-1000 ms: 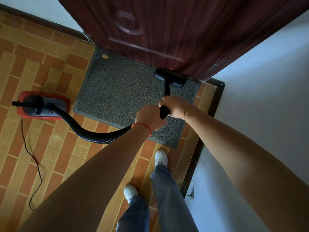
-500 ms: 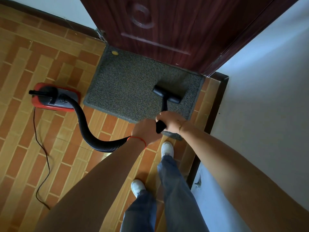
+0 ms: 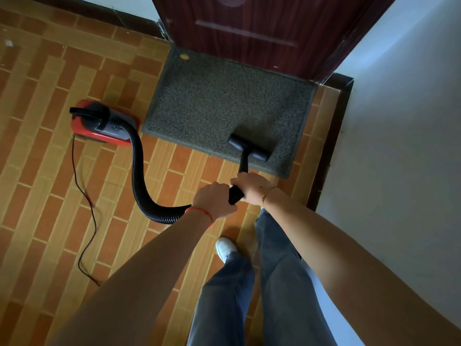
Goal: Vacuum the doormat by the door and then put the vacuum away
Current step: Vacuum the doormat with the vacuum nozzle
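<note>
The doormat lies flat on the floor, its far edge against the door. The nozzle rests on the doormat near its front edge. Both hands grip the wand: the left hand and the right hand, fingers wrapped closed around it. The vacuum body sits just beside the doormat's left edge, hose attached.

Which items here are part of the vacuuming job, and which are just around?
Job: doormat, floor nozzle, wand in left hand and right hand, hose, red vacuum body, power cord.
Around: door, wall.
</note>
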{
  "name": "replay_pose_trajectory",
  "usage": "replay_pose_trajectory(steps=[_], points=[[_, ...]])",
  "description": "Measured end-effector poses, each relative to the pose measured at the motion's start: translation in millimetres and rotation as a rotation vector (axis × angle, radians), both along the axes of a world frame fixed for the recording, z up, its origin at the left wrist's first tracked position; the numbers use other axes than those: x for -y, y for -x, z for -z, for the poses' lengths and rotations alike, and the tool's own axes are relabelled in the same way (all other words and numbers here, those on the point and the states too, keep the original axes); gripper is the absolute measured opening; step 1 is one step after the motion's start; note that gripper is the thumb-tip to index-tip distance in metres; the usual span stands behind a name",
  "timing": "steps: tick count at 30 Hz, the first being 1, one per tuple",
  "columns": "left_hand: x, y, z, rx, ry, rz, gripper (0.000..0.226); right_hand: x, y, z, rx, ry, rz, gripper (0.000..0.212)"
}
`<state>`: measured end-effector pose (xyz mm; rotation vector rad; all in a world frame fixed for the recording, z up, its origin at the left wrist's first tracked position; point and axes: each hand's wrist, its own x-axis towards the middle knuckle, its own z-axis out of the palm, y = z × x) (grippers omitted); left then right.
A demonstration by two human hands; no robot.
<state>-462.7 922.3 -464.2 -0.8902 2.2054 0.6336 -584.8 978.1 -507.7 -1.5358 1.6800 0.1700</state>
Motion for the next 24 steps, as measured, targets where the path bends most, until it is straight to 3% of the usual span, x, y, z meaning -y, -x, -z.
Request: replay_pose_trajectory(steps=[11,24], points=[[-37.2,-45.0,-2.6,0.029,0.007,0.023,0.015,-38.3,-48.9,3.8,-0.045,0.009,0.021,0.004],[-20.6,23.1,9.0,-0.048,0.032,-0.022,0.016,-20.8,23.0,20.4,-0.063,0.054,0.028,0.004]])
